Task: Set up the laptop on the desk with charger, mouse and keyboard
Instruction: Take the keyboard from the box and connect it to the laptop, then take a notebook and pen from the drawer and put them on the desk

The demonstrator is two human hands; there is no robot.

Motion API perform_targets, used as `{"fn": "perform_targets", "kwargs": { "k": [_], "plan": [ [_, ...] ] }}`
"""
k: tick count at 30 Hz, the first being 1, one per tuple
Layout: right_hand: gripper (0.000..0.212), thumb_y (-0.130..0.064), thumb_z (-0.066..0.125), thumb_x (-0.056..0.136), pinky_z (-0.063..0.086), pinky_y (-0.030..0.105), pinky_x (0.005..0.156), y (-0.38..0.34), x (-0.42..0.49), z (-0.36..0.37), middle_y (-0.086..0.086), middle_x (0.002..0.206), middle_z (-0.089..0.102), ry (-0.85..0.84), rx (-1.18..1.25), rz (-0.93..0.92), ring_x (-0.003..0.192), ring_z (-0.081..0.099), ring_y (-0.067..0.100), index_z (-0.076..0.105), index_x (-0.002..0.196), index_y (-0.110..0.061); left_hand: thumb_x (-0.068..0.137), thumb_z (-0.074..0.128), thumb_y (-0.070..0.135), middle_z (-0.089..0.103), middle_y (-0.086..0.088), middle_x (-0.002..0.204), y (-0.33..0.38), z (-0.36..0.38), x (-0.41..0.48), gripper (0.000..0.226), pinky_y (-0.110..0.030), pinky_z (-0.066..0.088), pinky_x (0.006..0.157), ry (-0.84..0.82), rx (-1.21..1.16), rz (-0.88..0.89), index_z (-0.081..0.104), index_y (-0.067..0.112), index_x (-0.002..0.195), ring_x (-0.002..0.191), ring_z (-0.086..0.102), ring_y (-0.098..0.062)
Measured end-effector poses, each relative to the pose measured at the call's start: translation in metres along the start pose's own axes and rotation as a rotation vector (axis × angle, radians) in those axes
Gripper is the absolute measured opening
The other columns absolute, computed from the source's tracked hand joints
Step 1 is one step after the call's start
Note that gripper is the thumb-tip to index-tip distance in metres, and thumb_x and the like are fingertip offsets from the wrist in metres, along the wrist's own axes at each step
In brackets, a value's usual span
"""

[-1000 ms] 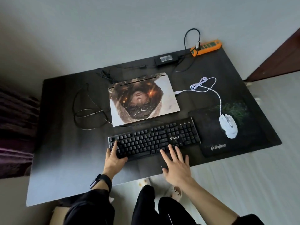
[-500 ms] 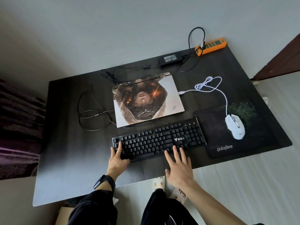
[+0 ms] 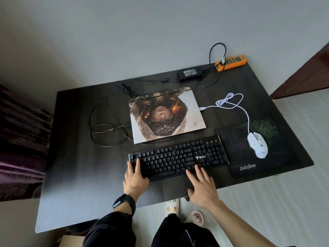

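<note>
A shut laptop (image 3: 167,115) with a picture on its lid lies mid-desk. In front of it sits a black keyboard (image 3: 179,157). My left hand (image 3: 136,177) rests on the keyboard's left end, fingers straight and thumb along the near edge. My right hand (image 3: 202,187) lies flat with fingertips on the keyboard's near edge. A white mouse (image 3: 258,147) sits on a dark mouse pad (image 3: 238,157) at the right, its white cable (image 3: 229,102) running to the laptop's right side. The black charger brick (image 3: 190,73) lies behind the laptop, its lead plugged into an orange power strip (image 3: 231,62).
The dark desk (image 3: 85,175) stands against a grey wall. Loose black cables (image 3: 106,125) curl left of the laptop. A purple striped fabric (image 3: 19,148) lies at the left. A brown door (image 3: 309,73) is at the right. Feet in slippers (image 3: 185,209) stand below the desk edge.
The view has shifted a little, so the desk sits further right in the frame. Both hands stay on the keyboard in the same pose.
</note>
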State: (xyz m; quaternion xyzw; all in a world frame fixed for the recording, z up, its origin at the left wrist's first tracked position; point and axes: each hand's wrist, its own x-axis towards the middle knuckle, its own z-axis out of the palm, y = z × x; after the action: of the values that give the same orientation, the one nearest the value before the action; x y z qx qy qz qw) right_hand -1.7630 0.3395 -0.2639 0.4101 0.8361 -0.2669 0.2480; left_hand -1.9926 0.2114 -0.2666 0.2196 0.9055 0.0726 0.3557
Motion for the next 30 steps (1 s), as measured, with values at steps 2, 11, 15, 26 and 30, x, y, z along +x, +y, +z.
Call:
{"fn": "perform_targets", "kwargs": {
  "k": [2, 11, 15, 26, 30],
  "plan": [
    [0.069, -0.039, 0.045, 0.100, 0.007, 0.048, 0.125, 0.005, -0.007, -0.010, -0.002, 0.169, -0.012, 0.027, 0.043, -0.013, 0.155, -0.013, 0.021, 0.009, 0.159, -0.038, 0.089, 0.054, 0.031, 0.003, -0.008, 0.164, 0.019, 0.002, -0.011, 0.079, -0.044, 0.019, 0.120, 0.056, 0.050, 0.056, 0.014, 0.026, 0.157, 0.149, 0.011, -0.031],
    [0.047, -0.036, 0.052, 0.100, 0.022, 0.033, 0.121, 0.092, -0.097, -0.053, -0.007, 0.159, 0.037, 0.485, 0.406, 0.194, 0.151, 0.021, 0.017, 0.048, 0.146, -0.036, 0.094, 0.046, 0.037, 0.030, -0.002, 0.158, 0.202, 0.022, -0.079, 0.065, -0.046, 0.011, 0.121, 0.012, 0.387, 0.796, 0.025, 0.025, 0.154, 0.150, 0.010, -0.026],
    [0.038, -0.030, 0.059, 0.098, 0.029, 0.035, 0.117, 0.162, -0.169, -0.052, 0.000, 0.147, 0.055, 0.784, 0.556, 0.404, 0.141, 0.041, 0.023, 0.061, 0.136, -0.030, 0.095, 0.046, 0.038, 0.037, 0.003, 0.154, 0.291, 0.057, -0.141, 0.058, -0.046, 0.014, 0.120, -0.047, 0.493, 1.093, 0.034, 0.025, 0.150, 0.149, 0.015, -0.023],
    [0.027, -0.026, 0.069, 0.093, 0.033, 0.023, 0.103, 0.381, -0.465, 0.012, -0.009, 0.128, 0.066, 1.398, 0.759, 0.928, 0.129, 0.050, 0.020, 0.073, 0.120, -0.030, 0.097, 0.048, 0.037, 0.043, 0.004, 0.150, 0.490, 0.256, -0.436, 0.054, -0.042, 0.023, 0.117, -0.197, 0.593, 1.693, 0.036, 0.028, 0.149, 0.144, 0.027, -0.021],
    [0.025, -0.023, 0.070, 0.092, 0.037, 0.025, 0.099, 0.450, -0.582, 0.057, -0.008, 0.124, 0.069, 1.493, 0.763, 1.075, 0.123, 0.056, 0.023, 0.074, 0.116, -0.028, 0.096, 0.051, 0.035, 0.048, 0.002, 0.147, 0.537, 0.336, -0.555, 0.052, -0.039, 0.029, 0.115, -0.228, 0.563, 1.859, 0.041, 0.029, 0.146, 0.139, 0.036, -0.021]
  ]
}}
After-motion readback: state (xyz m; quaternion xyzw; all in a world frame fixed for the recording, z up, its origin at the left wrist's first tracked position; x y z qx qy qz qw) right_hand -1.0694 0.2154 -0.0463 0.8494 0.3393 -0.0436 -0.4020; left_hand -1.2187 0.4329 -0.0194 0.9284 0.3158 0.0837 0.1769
